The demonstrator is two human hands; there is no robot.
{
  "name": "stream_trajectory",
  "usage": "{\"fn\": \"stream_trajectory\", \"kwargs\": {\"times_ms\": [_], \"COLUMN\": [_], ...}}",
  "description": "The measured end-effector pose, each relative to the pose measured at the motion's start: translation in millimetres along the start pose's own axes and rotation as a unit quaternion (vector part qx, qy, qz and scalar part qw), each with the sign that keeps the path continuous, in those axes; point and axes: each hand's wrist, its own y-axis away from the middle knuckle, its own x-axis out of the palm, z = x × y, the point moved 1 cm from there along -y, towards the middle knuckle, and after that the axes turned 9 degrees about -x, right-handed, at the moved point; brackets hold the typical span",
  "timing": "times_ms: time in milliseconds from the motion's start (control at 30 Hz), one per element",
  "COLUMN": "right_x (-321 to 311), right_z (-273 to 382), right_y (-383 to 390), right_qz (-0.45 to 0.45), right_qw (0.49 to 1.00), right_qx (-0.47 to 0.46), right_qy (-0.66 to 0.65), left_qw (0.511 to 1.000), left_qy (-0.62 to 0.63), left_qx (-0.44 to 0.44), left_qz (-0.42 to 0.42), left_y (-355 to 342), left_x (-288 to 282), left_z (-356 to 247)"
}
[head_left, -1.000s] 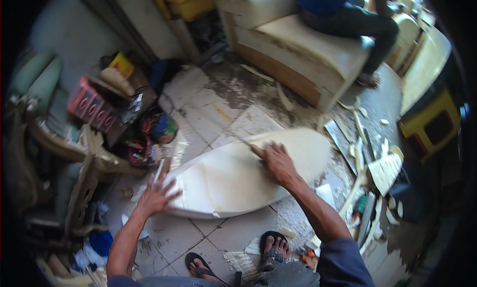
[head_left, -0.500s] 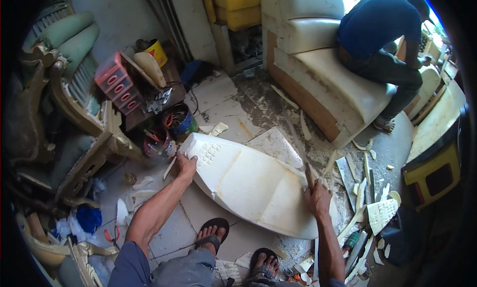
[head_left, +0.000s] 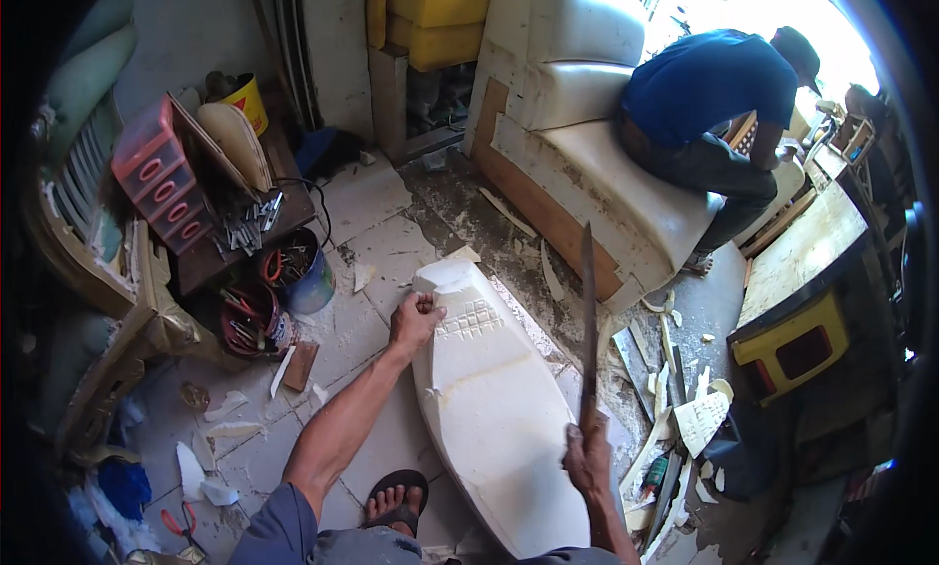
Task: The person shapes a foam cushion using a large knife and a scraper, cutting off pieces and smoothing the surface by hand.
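Observation:
A long, shaped white foam piece (head_left: 494, 399) with a crosshatched patch of cuts at its far end stretches toward me, its near end passing out of view below. My left hand (head_left: 415, 322) grips its far left edge, fingers curled and closed. In my right hand (head_left: 588, 454) is the handle of a long knife (head_left: 589, 316), its narrow dark blade pointing away from me. The knife is above the foam's right side; whether the blade touches the foam, I cannot tell.
Foam scraps (head_left: 702, 420) litter the floor at right. Tool buckets (head_left: 298, 271) and a red drawer box (head_left: 156, 179) stand at left beside a carved chair frame (head_left: 127, 320). A person in blue (head_left: 709, 100) sits on a cream sofa (head_left: 597, 169) at the back right.
The foam piece has turned, its far end swinging right and its near end coming toward me. My left hand moved with it. The knife has swung more upright as my right hand came nearer.

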Motion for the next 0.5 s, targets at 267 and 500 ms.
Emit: {"fn": "stream_trajectory", "kwargs": {"times_ms": [267,500], "right_x": [134.4,175.5], "right_z": [77.4,60.2], "right_y": [-35.1,-81.0], "right_qz": [0.138,0.143], "right_qw": [0.977,0.984], "right_qx": [-0.019,-0.067], "right_qy": [-0.160,-0.081], "left_qw": [0.997,0.991], "left_qy": [-0.022,-0.009], "left_qx": [-0.058,-0.076], "left_qz": [0.052,0.106], "left_y": [65.0,73.6], "left_x": [-14.9,-25.8], "left_z": [32.0,41.6]}}
